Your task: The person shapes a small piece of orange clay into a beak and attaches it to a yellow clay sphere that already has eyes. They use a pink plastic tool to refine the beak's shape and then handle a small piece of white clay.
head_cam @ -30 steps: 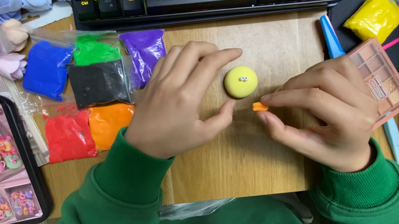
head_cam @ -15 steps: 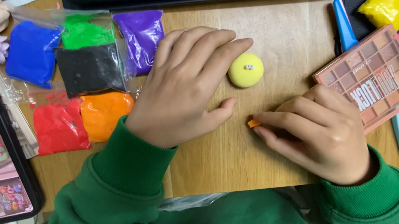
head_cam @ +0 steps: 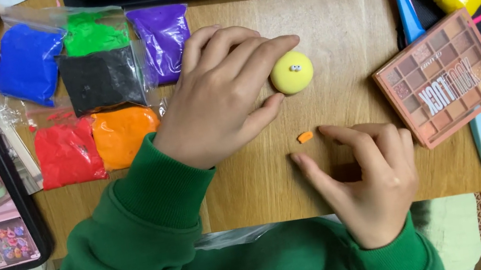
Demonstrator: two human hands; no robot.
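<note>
Half a second ago the right hand (head_cam: 366, 182) pinched the tiny orange clay piece (head_cam: 305, 137); now that piece lies free on the wooden board (head_cam: 262, 183) just beyond its loosely spread, empty fingers. Farther off, the left hand (head_cam: 218, 96) lies flat and open, fingertips beside the yellow clay ball (head_cam: 291, 72) with two small eyes.
</note>
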